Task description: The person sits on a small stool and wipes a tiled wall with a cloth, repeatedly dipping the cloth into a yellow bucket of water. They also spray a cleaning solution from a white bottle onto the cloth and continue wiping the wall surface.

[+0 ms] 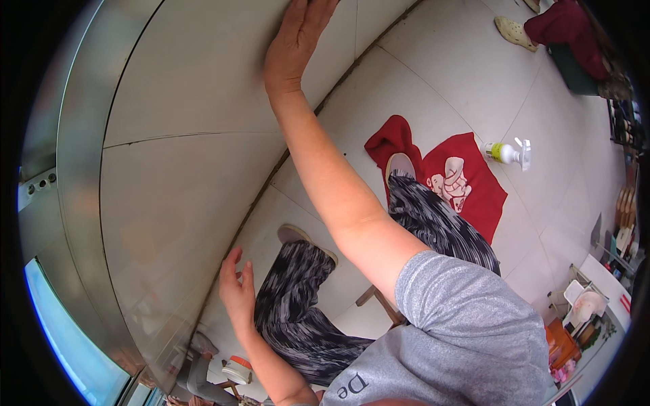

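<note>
My right hand (pixel 297 45) reaches up to a pale tiled wall (pixel 203 76), its back towards me; the top edge of the picture cuts off its fingertips, so what lies under them is hidden. Lower down, my left hand (pixel 237 292) hangs beside the same wall, fingers loosely curled and apart, with nothing seen in it. A red cloth (pixel 480 182) with a pale printed figure lies on the floor, and more red cloth (pixel 393 134) is bunched around my shoe (pixel 401 165). A white spray bottle (pixel 502 152) lies on its side next to the cloth.
Metal framing (pixel 84 152) runs along the left. Under me shows part of a wooden stool (pixel 388 307). A lidded tub (pixel 237 370) stands near another person's leg at lower left. Another person's clog (pixel 513 33) is at upper right; a cluttered table (pixel 604 274) stands at the right.
</note>
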`<state>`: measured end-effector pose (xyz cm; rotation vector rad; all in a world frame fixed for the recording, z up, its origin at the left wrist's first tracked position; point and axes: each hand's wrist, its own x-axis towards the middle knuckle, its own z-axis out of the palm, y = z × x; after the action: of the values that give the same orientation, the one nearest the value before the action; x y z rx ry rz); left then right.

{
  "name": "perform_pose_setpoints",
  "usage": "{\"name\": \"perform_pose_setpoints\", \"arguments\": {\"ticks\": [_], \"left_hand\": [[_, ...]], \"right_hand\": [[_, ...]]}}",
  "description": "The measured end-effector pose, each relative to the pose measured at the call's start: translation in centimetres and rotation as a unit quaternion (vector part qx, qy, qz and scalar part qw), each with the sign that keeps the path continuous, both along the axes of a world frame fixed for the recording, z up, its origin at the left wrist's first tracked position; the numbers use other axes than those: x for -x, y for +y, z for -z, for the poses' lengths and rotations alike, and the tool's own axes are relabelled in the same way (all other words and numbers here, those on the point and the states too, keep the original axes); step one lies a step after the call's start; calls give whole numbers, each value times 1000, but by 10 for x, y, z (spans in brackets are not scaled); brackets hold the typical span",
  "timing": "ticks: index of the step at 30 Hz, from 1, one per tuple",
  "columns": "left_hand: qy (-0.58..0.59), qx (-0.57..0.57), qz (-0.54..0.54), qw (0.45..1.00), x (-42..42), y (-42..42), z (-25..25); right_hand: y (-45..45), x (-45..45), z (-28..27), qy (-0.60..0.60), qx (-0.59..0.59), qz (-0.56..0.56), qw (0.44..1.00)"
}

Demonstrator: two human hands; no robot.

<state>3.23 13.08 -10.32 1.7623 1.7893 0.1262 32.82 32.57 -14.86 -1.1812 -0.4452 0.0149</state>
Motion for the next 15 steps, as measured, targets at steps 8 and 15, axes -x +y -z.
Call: {"name": "perform_pose_setpoints", "arguments": {"ticks": [8,15], "left_hand": [[32,10,33,999,4,-4,1],[45,-7,66,997,-7,-1,-2]], "right_hand": [[-9,5,234,540,97,-129,826],[-30,109,217,678,123,-186,700]]}}
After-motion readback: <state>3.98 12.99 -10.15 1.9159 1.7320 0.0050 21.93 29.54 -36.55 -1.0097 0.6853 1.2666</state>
